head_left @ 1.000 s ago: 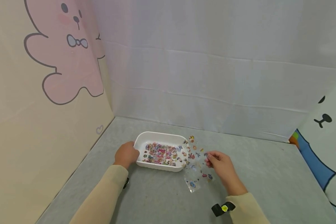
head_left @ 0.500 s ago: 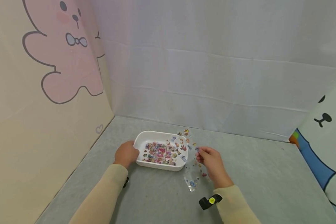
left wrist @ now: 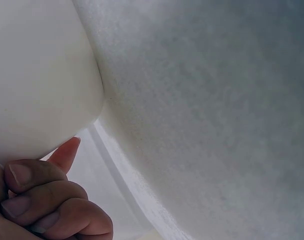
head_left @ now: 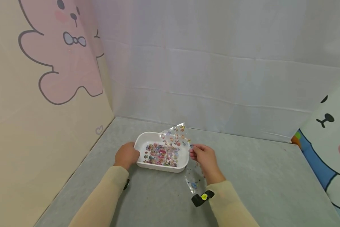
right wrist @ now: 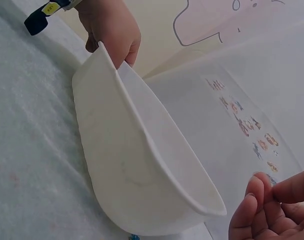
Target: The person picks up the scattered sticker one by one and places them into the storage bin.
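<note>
The person's left hand (head_left: 126, 155) grips the left end of a white rectangular tray (head_left: 159, 168). Its curled fingers (left wrist: 74, 215) show below the tray's wall in the left wrist view. Inside the tray lie clear sheets of colourful stickers (head_left: 159, 154). At the tray's right end the right hand (head_left: 206, 162) pinches the edge of a clear sticker sheet (head_left: 175, 134) between thumb and fingertips. This sheet stands tilted over the tray's right half, its upper corner above the back rim. The right wrist view shows small cartoon prints along the sheet (right wrist: 249, 125).
Another clear sticker sheet (head_left: 193, 182) lies on the grey tabletop (head_left: 257, 176), partly hidden under the right hand and wrist. Cloth walls enclose the table at the back (head_left: 215, 78) and sides. A black wrist strap (head_left: 203, 198) is at the right cuff.
The right hand has moved left towards the tray, carrying the sticker sheet from beside it to over its right half. The sheet now tilts up. The left hand keeps its grip on the tray.
</note>
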### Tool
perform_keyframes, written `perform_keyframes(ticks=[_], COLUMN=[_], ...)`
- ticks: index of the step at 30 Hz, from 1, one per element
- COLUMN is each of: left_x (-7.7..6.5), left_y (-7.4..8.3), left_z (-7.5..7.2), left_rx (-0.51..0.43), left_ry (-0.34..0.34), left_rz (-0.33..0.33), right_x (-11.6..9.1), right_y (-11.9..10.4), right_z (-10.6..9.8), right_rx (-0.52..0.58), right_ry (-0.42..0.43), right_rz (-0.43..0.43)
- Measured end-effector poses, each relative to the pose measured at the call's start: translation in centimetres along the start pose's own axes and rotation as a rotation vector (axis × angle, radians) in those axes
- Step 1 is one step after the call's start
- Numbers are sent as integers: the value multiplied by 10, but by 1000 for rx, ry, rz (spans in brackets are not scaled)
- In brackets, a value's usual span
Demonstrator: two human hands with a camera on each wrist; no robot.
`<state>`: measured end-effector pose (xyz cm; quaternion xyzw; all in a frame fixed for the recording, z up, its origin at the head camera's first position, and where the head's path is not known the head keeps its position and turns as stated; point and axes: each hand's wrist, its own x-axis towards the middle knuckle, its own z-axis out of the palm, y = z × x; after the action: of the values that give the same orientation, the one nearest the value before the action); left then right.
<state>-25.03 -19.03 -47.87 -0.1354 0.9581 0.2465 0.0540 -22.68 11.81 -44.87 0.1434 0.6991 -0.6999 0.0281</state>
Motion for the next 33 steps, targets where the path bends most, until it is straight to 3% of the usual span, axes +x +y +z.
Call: perform_keyframes(ticks=[8, 18, 26, 33], left_x=[1, 0, -1, -1], left_y=[-1, -2, -4, -5], left_z=[-1, -1, 1, 1], left_rx=[-10, -9, -15, -11], left_ry=[-10, -7, 28, 25], left_rz=[-4, 7, 48, 43], right_x=[1, -3, -9, -11], right_y=[-5, -2, -1, -2], right_z=[12, 20, 17, 4], right_rx=[6, -108, -389, -589], right_ry=[-13, -58, -114, -98], right_rz=[3, 18, -77, -110])
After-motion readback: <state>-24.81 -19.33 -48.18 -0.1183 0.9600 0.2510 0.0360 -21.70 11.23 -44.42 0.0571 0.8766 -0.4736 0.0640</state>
